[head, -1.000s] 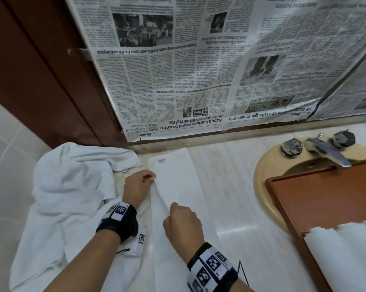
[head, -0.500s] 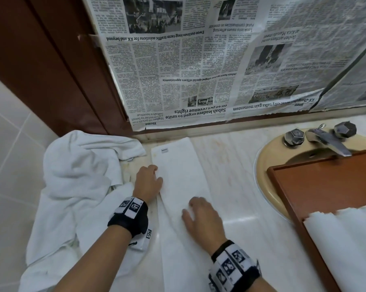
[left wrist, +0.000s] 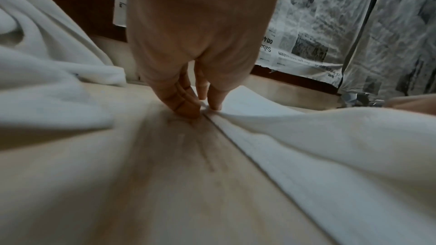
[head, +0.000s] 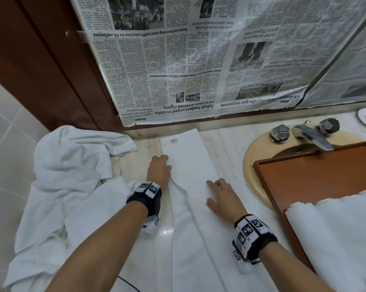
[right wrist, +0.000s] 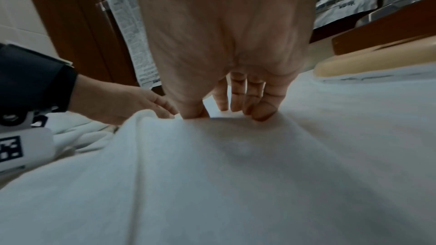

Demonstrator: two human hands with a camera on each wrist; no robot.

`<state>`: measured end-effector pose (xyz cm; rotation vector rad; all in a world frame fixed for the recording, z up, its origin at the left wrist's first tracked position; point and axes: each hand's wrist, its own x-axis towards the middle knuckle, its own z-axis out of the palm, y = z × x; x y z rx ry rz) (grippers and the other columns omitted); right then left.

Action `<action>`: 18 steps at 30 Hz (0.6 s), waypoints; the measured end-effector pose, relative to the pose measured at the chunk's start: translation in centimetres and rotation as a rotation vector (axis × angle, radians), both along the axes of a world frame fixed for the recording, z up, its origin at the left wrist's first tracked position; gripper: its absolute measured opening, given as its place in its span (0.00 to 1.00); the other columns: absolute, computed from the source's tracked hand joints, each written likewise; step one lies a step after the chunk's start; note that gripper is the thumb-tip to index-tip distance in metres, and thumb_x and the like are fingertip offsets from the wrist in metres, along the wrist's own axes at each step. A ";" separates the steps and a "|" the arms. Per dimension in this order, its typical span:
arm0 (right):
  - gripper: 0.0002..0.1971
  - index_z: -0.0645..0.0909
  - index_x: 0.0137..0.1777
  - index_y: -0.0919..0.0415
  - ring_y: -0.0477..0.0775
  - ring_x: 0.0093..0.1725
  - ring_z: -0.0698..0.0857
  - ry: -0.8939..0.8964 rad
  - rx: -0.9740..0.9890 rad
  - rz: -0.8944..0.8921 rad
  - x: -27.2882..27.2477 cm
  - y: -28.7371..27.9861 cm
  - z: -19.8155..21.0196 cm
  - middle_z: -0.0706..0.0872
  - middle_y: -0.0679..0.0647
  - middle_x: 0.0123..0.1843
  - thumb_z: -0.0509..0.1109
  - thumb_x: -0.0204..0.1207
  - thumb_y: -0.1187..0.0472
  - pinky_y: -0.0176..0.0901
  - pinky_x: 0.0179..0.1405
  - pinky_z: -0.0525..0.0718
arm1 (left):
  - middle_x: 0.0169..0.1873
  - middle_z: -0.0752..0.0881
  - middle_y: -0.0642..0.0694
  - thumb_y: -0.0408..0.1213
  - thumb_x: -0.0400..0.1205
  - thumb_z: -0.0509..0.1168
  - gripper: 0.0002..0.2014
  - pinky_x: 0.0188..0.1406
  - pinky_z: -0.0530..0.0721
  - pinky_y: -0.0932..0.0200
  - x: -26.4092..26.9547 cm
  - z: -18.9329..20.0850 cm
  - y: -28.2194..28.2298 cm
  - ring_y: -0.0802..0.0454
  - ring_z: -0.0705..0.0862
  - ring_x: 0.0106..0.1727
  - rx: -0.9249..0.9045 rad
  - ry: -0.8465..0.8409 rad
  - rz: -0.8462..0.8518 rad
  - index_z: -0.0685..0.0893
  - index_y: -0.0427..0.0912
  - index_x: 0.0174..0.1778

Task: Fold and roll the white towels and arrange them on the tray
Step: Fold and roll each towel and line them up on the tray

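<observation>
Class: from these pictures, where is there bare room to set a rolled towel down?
Bare tray floor between its far rim and the rolled towels; bare counter between folded towel and sink. Crowded left: towel heap.

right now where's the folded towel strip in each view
Head: folded towel strip runs up the centre, between both hands.
Left wrist: its hemmed edge fills the right, fingertips at it.
Right wrist: it fills the lower frame, under the fingers.
Shared landmark: the newspaper behind.
</observation>
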<state>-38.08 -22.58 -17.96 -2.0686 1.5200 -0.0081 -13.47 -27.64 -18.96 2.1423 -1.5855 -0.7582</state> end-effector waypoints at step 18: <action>0.06 0.71 0.48 0.49 0.50 0.45 0.75 0.081 0.141 -0.031 -2.7 10.6 3.9 0.77 0.45 0.49 0.63 0.80 0.49 0.43 0.38 0.70 | 0.51 0.86 0.43 0.29 0.83 0.67 0.12 0.55 0.75 0.62 0.0 -0.1 3.8 0.45 0.84 0.56 -0.099 -0.052 -0.169 0.92 0.45 0.57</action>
